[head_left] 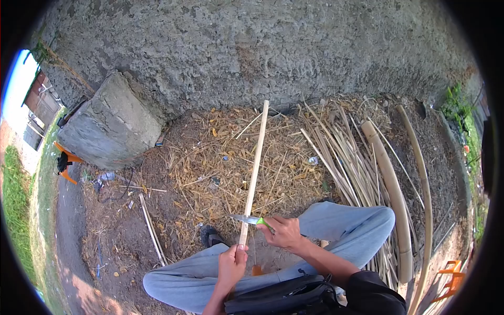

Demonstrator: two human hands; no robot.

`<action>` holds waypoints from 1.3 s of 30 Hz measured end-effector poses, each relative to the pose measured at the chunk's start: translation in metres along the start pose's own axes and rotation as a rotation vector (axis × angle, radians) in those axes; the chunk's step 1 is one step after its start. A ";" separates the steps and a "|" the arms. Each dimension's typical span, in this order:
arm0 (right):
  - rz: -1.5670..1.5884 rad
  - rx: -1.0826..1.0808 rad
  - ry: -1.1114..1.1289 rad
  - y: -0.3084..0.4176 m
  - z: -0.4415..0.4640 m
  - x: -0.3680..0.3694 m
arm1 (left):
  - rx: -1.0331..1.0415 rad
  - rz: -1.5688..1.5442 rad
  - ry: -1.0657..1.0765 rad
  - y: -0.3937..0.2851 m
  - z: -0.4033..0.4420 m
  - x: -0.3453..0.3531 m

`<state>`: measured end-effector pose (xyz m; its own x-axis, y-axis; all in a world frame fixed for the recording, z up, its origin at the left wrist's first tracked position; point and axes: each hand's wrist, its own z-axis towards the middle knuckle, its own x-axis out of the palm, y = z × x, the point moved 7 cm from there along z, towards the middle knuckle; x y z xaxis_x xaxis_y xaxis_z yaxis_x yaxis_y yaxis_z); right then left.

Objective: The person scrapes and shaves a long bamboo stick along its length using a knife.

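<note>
A long pale strip of split bamboo [256, 160] slants up and away from the person's lap. My left hand [232, 264] is closed round its near end, the thumb lying along it. In my right hand [282, 231] is a knife [245, 218] with a green handle, gripped between closed fingers. The blade points left and lies across the strip, a little above my left hand. Both hands are over the gap between the bent legs in grey trousers [341, 231].
Bamboo strips [349, 157] lie heaped at the right, beside a thick bamboo pole [391, 194] and a thinner curved pole [422, 184]. A rough wall [262, 52] stands ahead, with a concrete block [113, 123] at its left. Dry leaves and shavings cover the ground.
</note>
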<state>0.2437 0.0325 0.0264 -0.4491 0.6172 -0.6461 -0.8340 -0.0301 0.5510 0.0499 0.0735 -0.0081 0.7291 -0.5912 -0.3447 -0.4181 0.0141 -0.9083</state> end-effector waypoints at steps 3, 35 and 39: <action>-0.023 -0.016 0.000 0.001 -0.001 -0.001 | -0.055 -0.087 0.009 0.000 0.003 -0.001; 0.189 -0.070 0.056 0.011 -0.028 -0.005 | -0.454 -0.789 0.236 -0.003 0.001 0.014; 0.181 -0.088 0.077 0.020 -0.025 -0.008 | -0.447 -0.677 0.209 -0.007 0.002 0.015</action>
<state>0.2231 0.0072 0.0292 -0.6141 0.5339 -0.5812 -0.7610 -0.2052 0.6155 0.0645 0.0660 -0.0073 0.8029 -0.4945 0.3328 -0.1331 -0.6929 -0.7086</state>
